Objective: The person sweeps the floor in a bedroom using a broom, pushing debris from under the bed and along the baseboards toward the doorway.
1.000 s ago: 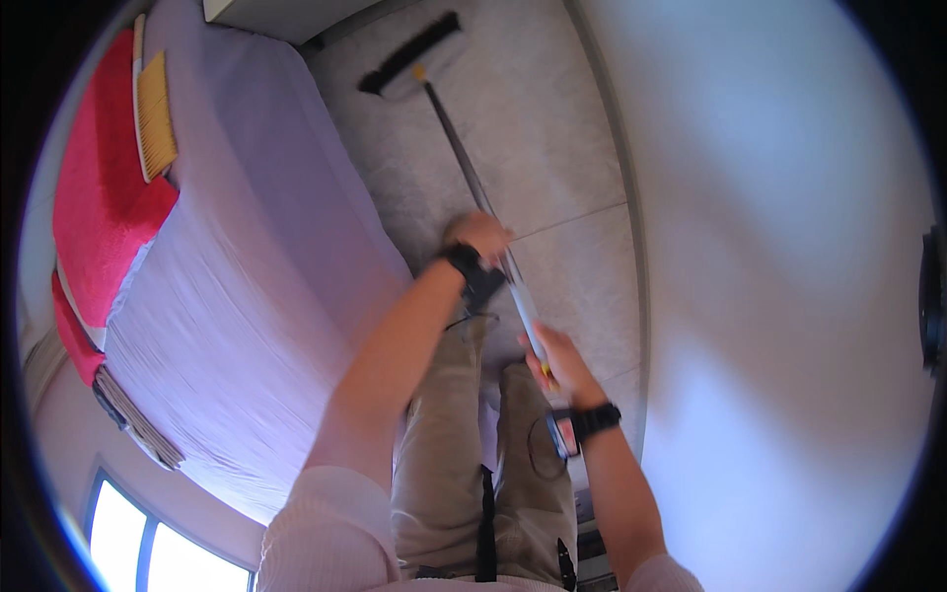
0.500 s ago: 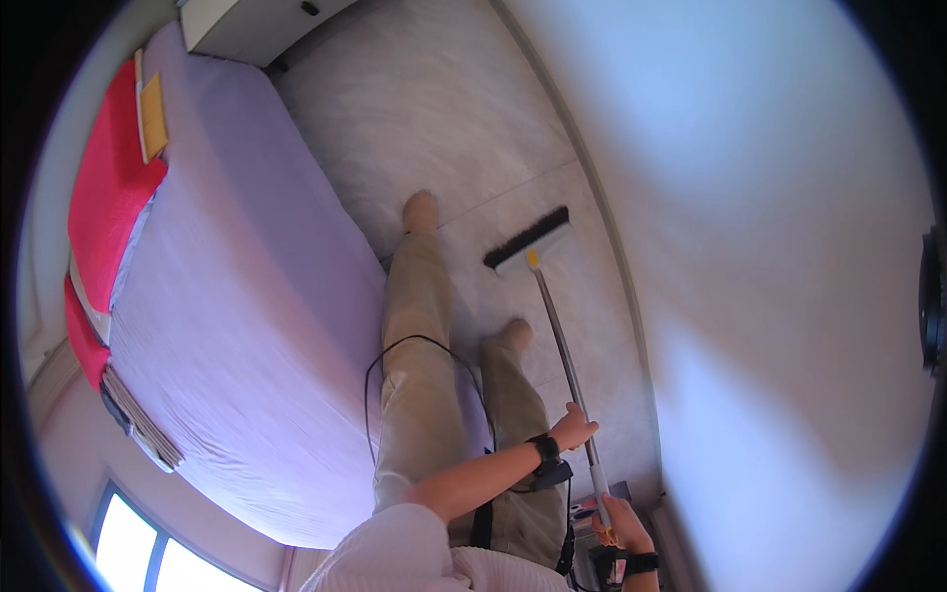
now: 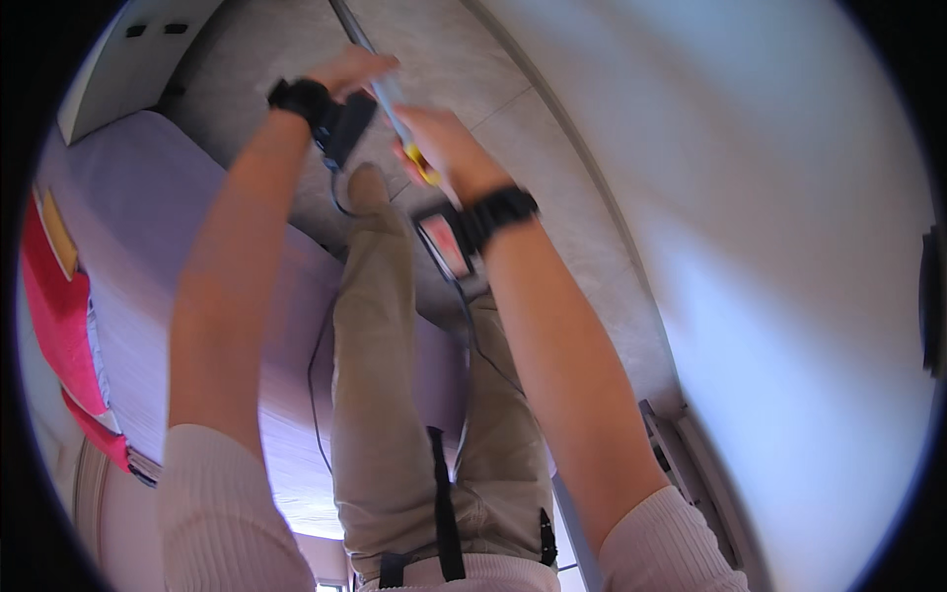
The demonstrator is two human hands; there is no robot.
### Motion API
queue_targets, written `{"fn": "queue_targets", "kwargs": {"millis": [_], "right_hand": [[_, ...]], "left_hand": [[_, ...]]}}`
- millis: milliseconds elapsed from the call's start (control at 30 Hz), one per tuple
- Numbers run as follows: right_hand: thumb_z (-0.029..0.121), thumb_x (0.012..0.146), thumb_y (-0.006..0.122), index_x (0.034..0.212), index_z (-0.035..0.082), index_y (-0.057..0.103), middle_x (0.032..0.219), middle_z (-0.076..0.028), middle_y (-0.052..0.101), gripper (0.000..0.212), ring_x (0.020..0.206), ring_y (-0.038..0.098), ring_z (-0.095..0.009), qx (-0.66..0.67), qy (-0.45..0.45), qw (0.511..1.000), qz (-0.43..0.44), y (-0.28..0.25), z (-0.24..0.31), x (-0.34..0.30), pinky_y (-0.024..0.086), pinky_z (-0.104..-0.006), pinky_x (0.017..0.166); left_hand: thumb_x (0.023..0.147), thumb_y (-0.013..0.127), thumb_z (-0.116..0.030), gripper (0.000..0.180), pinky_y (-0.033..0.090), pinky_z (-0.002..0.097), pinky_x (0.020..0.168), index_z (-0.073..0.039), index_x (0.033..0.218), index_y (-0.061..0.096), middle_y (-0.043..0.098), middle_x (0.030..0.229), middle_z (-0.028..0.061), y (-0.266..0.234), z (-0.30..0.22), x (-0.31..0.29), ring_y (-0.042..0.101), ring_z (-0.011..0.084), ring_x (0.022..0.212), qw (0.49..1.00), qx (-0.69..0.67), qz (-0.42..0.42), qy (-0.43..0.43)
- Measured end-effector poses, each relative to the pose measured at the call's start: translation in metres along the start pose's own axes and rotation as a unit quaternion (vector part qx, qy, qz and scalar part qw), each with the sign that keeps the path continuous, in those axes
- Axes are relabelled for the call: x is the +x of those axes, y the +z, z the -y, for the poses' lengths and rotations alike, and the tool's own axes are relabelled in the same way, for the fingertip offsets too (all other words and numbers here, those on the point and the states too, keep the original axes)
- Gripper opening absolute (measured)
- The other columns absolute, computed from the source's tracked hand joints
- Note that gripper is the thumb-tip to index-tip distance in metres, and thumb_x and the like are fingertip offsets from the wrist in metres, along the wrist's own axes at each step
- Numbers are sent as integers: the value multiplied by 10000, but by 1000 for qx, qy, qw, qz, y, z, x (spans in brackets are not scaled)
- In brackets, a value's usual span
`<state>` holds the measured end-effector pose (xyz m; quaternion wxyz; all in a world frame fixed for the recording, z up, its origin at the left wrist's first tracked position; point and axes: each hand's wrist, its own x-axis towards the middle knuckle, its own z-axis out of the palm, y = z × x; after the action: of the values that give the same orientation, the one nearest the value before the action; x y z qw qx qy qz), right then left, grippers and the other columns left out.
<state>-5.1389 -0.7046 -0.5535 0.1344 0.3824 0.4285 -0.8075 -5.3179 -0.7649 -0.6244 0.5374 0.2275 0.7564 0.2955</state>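
Both my arms stretch far forward, holding the grey handle of a broom. My left hand is wrapped around the shaft near the top of the view. Closer to me, my right hand grips the upper end, where a yellow tip shows beneath the palm. The handle slants up and left out of the picture, so the broom's head is hidden. Black straps with small devices sit on both wrists.
A bed with a lilac sheet and red pillows runs along my left. A white cabinet stands beyond it. To my right rises a white wall. Grey floor lies between, and thin cables hang by my legs.
Both hands have moved forward and left from low on my right side, pushing the broom away from me. Its bristle head has left the view.
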Motion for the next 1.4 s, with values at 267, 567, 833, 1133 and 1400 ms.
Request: {"fn": "queue_targets", "kwargs": {"millis": [267,567,833,1133,1400], "right_hand": [[372,934,443,949,60,577,557,-3,471,339,381,394,-72,-4,53,997,-63,-78,-61,-71,294,-218,362],[364,935,434,1054,58,546,523,10,434,347,350,339,-75,90,298,915,-256,-162,-209,-465,252,-221,335],[315,940,439,1083,51,559,536,-20,482,323,348,384,-75,153,363,860,-324,-200,-275,-671,282,-209,326],[271,933,454,925,27,549,562,14,480,261,395,415,-57,44,219,963,-152,-179,-237,-547,313,-217,363],[343,864,480,893,-1,591,874,-245,599,363,884,559,-411,-225,86,940,-241,-155,-209,-361,440,-464,743]], "left_hand": [[846,537,-425,748,455,346,385,151,1218,239,556,666,129,114,-2,-4,569,198,497,983,-28,165,-76],[849,492,-389,992,488,418,759,253,1209,-172,611,913,288,504,-72,-257,616,396,817,947,54,291,-123],[840,477,-357,950,495,442,606,194,1261,-171,621,750,258,709,-100,-403,624,382,664,899,-23,408,-159],[847,531,-149,425,464,305,450,9,1125,251,500,715,92,569,-48,-352,538,186,540,980,-173,56,-84],[868,412,-335,420,469,340,369,80,934,417,585,646,161,416,-30,-200,530,191,427,953,32,128,-272]]}}
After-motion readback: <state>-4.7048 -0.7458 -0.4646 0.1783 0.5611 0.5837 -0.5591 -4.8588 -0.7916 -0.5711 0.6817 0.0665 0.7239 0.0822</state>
